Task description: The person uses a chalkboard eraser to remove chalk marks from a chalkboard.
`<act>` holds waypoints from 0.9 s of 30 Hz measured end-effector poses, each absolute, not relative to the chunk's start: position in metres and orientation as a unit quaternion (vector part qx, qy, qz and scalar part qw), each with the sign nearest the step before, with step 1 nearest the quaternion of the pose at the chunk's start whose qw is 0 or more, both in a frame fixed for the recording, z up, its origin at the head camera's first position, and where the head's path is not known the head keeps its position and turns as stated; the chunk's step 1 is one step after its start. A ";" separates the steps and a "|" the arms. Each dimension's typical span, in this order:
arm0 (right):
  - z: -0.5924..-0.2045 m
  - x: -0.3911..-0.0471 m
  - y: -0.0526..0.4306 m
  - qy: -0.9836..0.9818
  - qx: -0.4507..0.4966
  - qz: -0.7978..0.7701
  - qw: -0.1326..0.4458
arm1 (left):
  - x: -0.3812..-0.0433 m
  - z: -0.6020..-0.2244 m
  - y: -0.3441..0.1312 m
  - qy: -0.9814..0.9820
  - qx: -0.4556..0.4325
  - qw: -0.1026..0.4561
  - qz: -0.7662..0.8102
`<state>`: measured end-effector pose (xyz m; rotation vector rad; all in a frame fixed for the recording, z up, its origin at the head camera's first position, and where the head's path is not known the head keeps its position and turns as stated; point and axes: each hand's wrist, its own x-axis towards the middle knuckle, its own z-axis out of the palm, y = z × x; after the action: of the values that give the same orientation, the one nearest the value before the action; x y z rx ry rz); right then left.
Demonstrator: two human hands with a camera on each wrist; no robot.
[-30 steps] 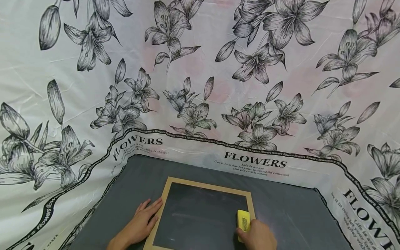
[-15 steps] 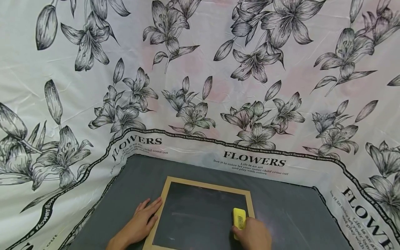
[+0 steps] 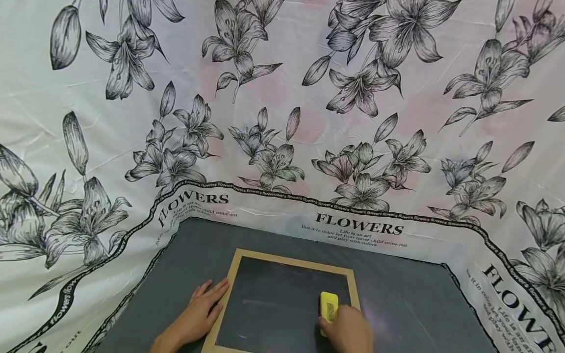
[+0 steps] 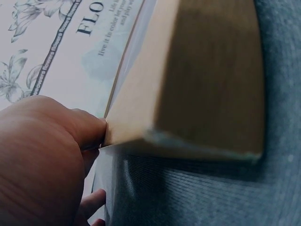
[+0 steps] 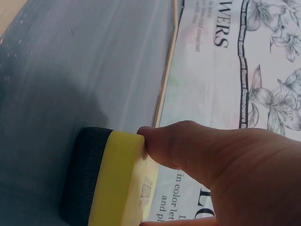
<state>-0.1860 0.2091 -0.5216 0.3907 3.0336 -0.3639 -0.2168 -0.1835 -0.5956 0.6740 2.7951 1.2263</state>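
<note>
A small chalkboard (image 3: pixel 282 304) with a light wooden frame (image 3: pixel 300 264) lies flat on the grey surface. My right hand (image 3: pixel 350 329) grips a yellow chalkboard eraser (image 3: pixel 329 305), its dark felt side on the board toward the right. In the right wrist view the thumb presses against the yellow block of the eraser (image 5: pixel 120 174), and the dark felt faces the board. My left hand (image 3: pixel 196 314) rests at the left edge of the frame with straight fingers. The left wrist view shows this hand (image 4: pixel 47 155) touching the side of the wooden frame (image 4: pixel 207 84). Faint pale smears mark the board.
The dark grey tabletop (image 3: pixel 410 299) spreads around the board. Behind it and at both sides hangs a white cloth (image 3: pixel 273 98) printed with lilies and the word FLOWERS. Its lower border meets the table's edges.
My right hand has slid the eraser leftward across the board, away from the frame's right side. The left hand and the board keep their places.
</note>
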 end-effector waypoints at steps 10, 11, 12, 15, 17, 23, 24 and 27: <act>-0.519 -0.188 0.195 0.985 0.129 -0.111 0.031 | -0.216 -0.594 -0.184 0.894 0.225 0.006 0.387; -0.519 -0.188 0.193 0.985 0.128 -0.110 0.029 | -0.216 -0.594 -0.184 0.894 0.226 0.005 0.386; -0.519 -0.188 0.192 0.985 0.128 -0.110 0.027 | -0.217 -0.594 -0.184 0.895 0.229 0.001 0.382; -0.521 -0.189 0.187 0.986 0.122 -0.108 0.019 | -0.217 -0.593 -0.183 0.897 0.224 0.007 0.380; -0.522 -0.189 0.185 0.987 0.118 -0.108 0.018 | -0.217 -0.593 -0.183 0.898 0.225 0.010 0.377; -0.525 -0.192 0.176 0.987 0.119 -0.109 0.024 | -0.218 -0.597 -0.182 0.895 0.227 -0.011 0.384; -0.526 -0.192 0.174 0.987 0.120 -0.108 0.025 | -0.218 -0.599 -0.182 0.894 0.228 -0.018 0.385; -0.527 -0.194 0.169 0.986 0.122 -0.108 0.021 | -0.218 -0.604 -0.182 0.891 0.233 -0.038 0.388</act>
<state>-0.1936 0.1693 -0.5268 0.3772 3.0572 -0.3358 -0.2178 -0.1820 -0.6038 0.7498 2.8687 1.2494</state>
